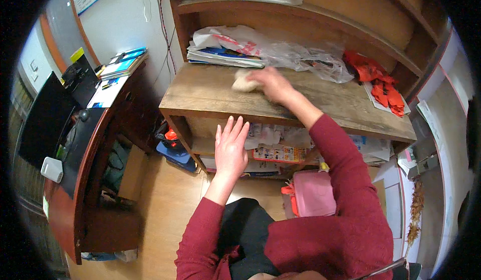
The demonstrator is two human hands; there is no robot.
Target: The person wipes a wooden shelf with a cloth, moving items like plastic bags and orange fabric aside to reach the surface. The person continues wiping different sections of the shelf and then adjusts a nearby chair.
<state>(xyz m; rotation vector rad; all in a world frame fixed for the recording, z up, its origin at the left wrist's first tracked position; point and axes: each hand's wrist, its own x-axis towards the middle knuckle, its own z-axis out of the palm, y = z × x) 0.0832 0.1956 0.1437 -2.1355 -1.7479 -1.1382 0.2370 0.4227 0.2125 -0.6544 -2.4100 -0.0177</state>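
My right hand (273,85) grips a cream-coloured cloth (245,82), pressed to the wooden top (203,92) of a bookcase's lower section. Motion blurs both hand and cloth a little. In front of the shelf's edge is my left hand (232,148), holding nothing, with its fingers stretched and slightly apart. Whether its fingertips touch the edge I cannot tell. Just behind the cloth lies a stack of magazines or papers (225,57) under a white plastic bag with red print (240,41). Crumpled clear plastic bags (300,56) spread to the right of it.
Red plastic bags (379,80) lie at the surface's right end. Papers and a colourful printed sheet (280,154) fill the shelves below. A pink case (315,193) stands on the floor beneath. Leftward is a desk (90,141) with a monitor (47,120) and a white device (52,170).
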